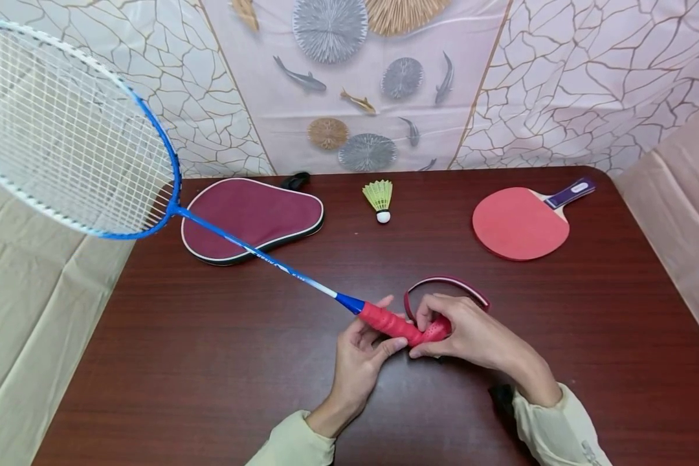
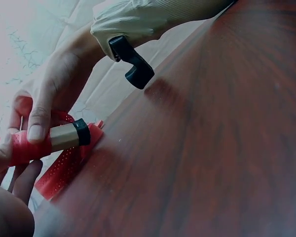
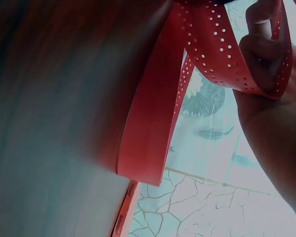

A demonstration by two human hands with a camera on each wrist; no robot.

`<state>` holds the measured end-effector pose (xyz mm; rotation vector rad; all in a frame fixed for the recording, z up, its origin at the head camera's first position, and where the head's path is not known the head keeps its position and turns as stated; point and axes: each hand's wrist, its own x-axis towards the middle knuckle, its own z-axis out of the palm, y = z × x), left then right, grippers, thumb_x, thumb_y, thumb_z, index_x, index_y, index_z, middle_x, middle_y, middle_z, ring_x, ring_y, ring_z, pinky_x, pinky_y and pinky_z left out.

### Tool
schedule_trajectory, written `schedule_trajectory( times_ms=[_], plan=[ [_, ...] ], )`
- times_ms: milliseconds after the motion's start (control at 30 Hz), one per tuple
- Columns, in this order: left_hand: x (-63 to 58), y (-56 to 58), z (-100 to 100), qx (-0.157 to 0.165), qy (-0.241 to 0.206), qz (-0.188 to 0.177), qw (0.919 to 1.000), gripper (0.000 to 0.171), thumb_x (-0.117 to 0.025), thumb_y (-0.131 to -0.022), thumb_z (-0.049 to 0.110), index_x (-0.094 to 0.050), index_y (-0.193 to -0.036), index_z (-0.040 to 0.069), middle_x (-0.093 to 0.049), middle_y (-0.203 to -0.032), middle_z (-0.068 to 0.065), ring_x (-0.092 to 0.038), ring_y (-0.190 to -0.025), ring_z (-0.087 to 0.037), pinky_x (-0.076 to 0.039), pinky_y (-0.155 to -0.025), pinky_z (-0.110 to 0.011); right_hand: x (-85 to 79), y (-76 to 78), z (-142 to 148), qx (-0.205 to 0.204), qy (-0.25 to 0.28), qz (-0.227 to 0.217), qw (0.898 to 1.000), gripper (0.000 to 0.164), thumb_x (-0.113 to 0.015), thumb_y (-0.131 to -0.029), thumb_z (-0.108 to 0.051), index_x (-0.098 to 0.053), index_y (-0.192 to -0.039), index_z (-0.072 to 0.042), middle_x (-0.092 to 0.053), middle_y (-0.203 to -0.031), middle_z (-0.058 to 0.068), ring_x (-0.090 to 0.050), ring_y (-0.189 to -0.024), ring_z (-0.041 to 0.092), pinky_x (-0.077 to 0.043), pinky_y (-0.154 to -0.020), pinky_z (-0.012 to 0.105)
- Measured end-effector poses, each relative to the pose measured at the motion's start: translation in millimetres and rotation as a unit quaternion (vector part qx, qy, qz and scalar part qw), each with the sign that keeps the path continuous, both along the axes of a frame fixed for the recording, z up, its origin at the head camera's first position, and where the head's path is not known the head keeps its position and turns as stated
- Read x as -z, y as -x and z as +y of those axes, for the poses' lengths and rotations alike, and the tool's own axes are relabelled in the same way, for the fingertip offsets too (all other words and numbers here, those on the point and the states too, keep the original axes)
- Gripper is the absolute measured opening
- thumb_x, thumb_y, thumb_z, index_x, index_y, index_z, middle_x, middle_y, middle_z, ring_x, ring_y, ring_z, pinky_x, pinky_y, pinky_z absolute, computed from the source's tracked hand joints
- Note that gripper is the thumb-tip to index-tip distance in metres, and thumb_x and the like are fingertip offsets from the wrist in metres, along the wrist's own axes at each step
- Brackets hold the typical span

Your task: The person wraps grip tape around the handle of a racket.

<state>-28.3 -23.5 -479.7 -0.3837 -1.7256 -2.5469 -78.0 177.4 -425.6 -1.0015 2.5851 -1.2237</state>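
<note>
A blue-and-white badminton racket [image 1: 227, 236] slants up to the left, its head raised. My left hand [image 1: 358, 362] holds its handle from below, thumb near the lower end and fingers behind. Red perforated grip tape [image 1: 384, 318] covers the upper handle in overlapping turns. My right hand [image 1: 472, 330] pinches the tape near the handle's end. In the left wrist view, the handle's bare end [image 2: 64, 137] has a black rim. The tape's loose length [image 3: 148, 118] hangs in a loop in the right wrist view, passing round the right fingers.
A maroon paddle case [image 1: 250, 213] with white piping lies at the back left. A yellow shuttlecock [image 1: 380, 200] stands at the back middle. The red table tennis paddle [image 1: 521, 223] lies at the back right. All rest on a dark brown table [image 1: 210, 375] before a patterned cloth [image 1: 355, 84].
</note>
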Motion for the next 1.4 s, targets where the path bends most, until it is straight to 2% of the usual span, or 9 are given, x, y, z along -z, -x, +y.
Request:
schedule_trajectory(
  times_ms=[100,200,333,500,667,867,1033,1200,1400],
  plan=[
    [-0.6,-0.5,1,0.021,0.009,0.021,0.9995,0.064,-0.065,-0.089,-0.01,-0.04,-0.145,0.005,-0.06,-0.123,-0.026,-0.058,-0.112,-0.044,-0.049,-0.097,-0.041,2.0,-0.4,-1,-0.003,-0.01,0.0,1.0,0.045,-0.093,-0.065,-0.031,-0.053,-0.084,-0.025,-0.053,-0.072,-0.014,-0.047,-0.063,0.003,-0.038,-0.052,0.018],
    [-0.5,-1.9,3,0.045,-0.001,0.041,0.9981,0.064,-0.059,-0.091,-0.014,-0.032,-0.146,0.002,-0.054,-0.126,-0.03,-0.056,-0.113,-0.044,-0.05,-0.095,-0.037,3.2,-0.5,-1,-0.006,-0.016,-0.011,1.0,0.044,-0.093,-0.065,-0.031,-0.053,-0.082,-0.025,-0.052,-0.069,-0.013,-0.045,-0.06,0.002,-0.036,-0.05,0.018],
    [-0.8,-4.4,5,0.06,-0.013,0.033,0.9976,0.066,-0.062,-0.09,-0.013,-0.029,-0.145,0.002,-0.049,-0.126,-0.034,-0.054,-0.115,-0.04,-0.054,-0.087,-0.033,4.0,-0.1,-1,-0.018,-0.019,-0.024,0.999,0.042,-0.091,-0.068,-0.034,-0.052,-0.08,-0.025,-0.05,-0.068,-0.012,-0.044,-0.059,0.003,-0.035,-0.049,0.018],
    [0.8,-4.5,5,0.043,-0.004,0.013,0.999,0.06,-0.066,-0.088,-0.01,-0.035,-0.138,0.001,-0.057,-0.122,-0.025,-0.058,-0.111,-0.033,-0.057,-0.081,-0.031,4.3,-1.1,-3,-0.023,-0.024,-0.034,0.999,0.042,-0.091,-0.068,-0.035,-0.053,-0.082,-0.025,-0.051,-0.069,-0.012,-0.045,-0.059,0.005,-0.035,-0.049,0.018],
    [2.1,-5.0,5,0.032,-0.004,0.012,0.9994,0.057,-0.066,-0.088,-0.01,-0.037,-0.135,0.001,-0.057,-0.12,-0.028,-0.059,-0.109,-0.03,-0.056,-0.079,-0.029,4.5,-1.5,-4,-0.021,-0.024,-0.041,0.999,0.043,-0.092,-0.067,-0.034,-0.053,-0.084,-0.026,-0.052,-0.07,-0.011,-0.046,-0.06,0.006,-0.036,-0.049,0.019],
    [1.5,-5.1,5,0.025,-0.004,0.011,0.9996,0.056,-0.066,-0.088,-0.01,-0.038,-0.135,0.001,-0.055,-0.119,-0.033,-0.059,-0.109,-0.032,-0.056,-0.079,-0.027,2.7,-1.4,-1,-0.02,-0.018,-0.039,0.999,0.042,-0.091,-0.067,-0.035,-0.054,-0.084,-0.026,-0.055,-0.072,-0.011,-0.048,-0.062,0.007,-0.038,-0.051,0.019],
    [0.8,-4.4,5,0.02,-0.004,0.015,0.9997,0.055,-0.066,-0.088,-0.01,-0.037,-0.134,-0.002,-0.054,-0.116,-0.037,-0.057,-0.108,-0.041,-0.056,-0.079,-0.027,-1.0,-0.3,7,-0.019,-0.009,-0.035,0.999,0.037,-0.089,-0.07,-0.036,-0.057,-0.086,-0.026,-0.057,-0.071,-0.014,-0.05,-0.061,0.004,-0.04,-0.051,0.019],
    [0.5,-3.9,4,0.017,-0.009,0.013,0.9997,0.055,-0.066,-0.087,-0.011,-0.037,-0.133,-0.005,-0.052,-0.116,-0.04,-0.055,-0.108,-0.049,-0.056,-0.079,-0.028,-3.7,2.3,13,-0.031,0.0,-0.006,0.999,0.027,-0.086,-0.074,-0.035,-0.065,-0.088,-0.029,-0.064,-0.086,-0.015,-0.058,-0.077,0.004,-0.046,-0.065,0.019],
    [-0.2,-4.2,4,0.017,-0.017,0.008,0.9997,0.054,-0.066,-0.087,-0.011,-0.037,-0.132,-0.004,-0.05,-0.117,-0.042,-0.058,-0.109,-0.044,-0.056,-0.082,-0.032,-3.5,4.3,13,-0.05,-0.004,-0.002,0.999,0.02,-0.084,-0.077,-0.033,-0.069,-0.091,-0.032,-0.065,-0.093,-0.013,-0.059,-0.086,0.004,-0.047,-0.073,0.019]
  ],
)
